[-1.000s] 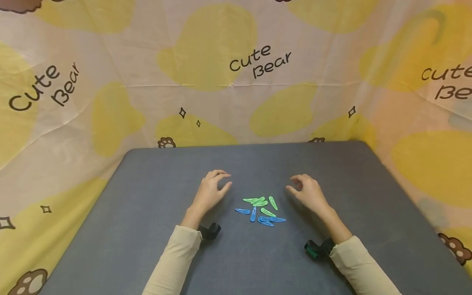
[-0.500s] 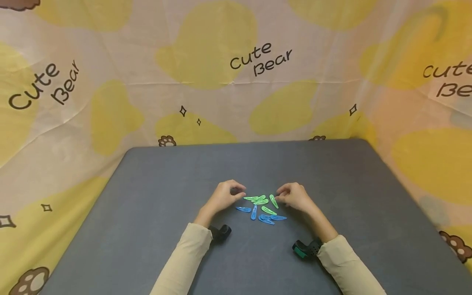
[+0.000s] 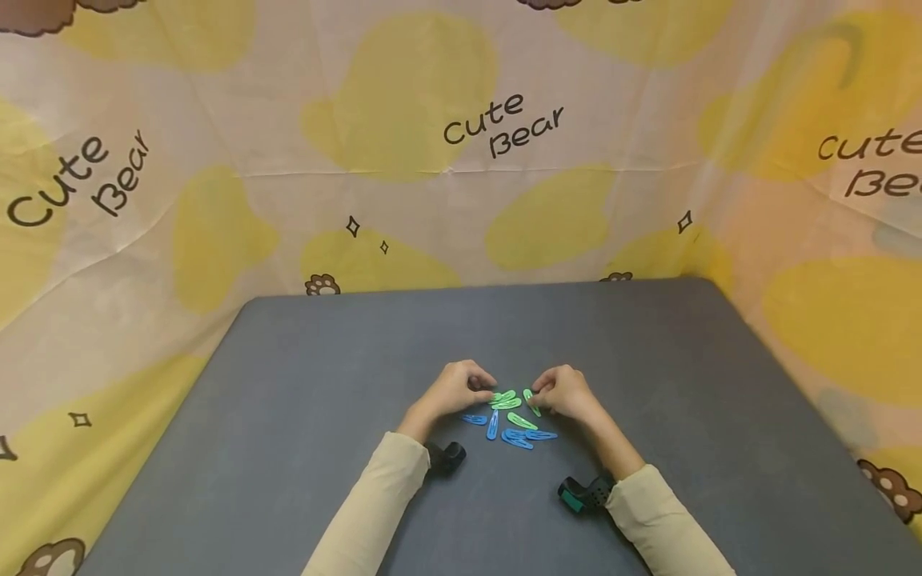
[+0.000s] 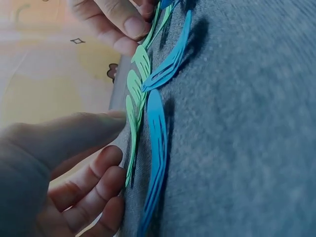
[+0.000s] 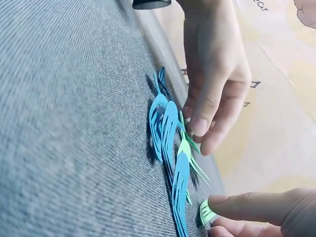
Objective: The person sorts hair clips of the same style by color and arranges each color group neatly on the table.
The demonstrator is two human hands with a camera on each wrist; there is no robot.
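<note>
Several green and blue snap hair clips lie flat on the grey table. My left hand is at the left end of an overlapping group of green hair clips. Its thumb and fingertips are apart, close beside the outermost green hair clip; contact is unclear. Across from it, my right hand pinches a separate green hair clip between thumb and finger, partly hiding it. Another green hair clip lies between the groups. Nearer to me are blue hair clips, some overlapping in a small heap.
The grey table reaches to a patterned yellow and cream cloth hung behind and at the sides. A black wrist camera sits at the left wrist, and another black wrist camera at the right.
Both hands have come inward and down to the green hair clips from either side. The right thumb now overlaps the separate green clip. The clips appear to lie as before.
</note>
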